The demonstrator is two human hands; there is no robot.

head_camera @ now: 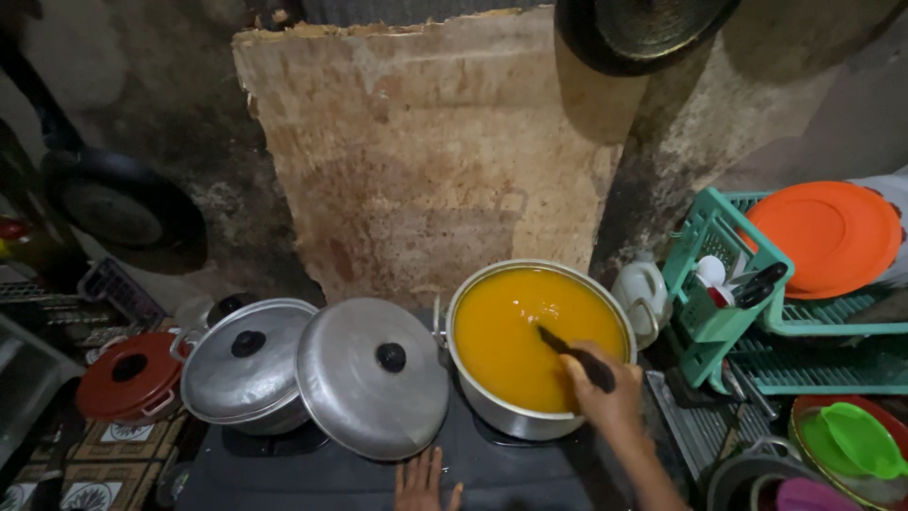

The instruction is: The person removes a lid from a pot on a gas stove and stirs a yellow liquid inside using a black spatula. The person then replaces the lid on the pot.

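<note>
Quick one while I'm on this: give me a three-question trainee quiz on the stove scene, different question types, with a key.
1. True or false: the right hand holds a dark utensil dipped in the orange soup.
2. The left hand rests on: A) a lid, B) the stove top, C) the orange plate.
3. Fill in: the loose silver lid leans against the ____ pot.

Key: 1 true; 2 B; 3 covered.

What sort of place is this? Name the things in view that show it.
Most likely a simple home kitchen. A big pot of orange-yellow liquid sits on a stove, stirred by the right hand; lidded pots stand alongside, and a green dish rack holds plates.
</note>
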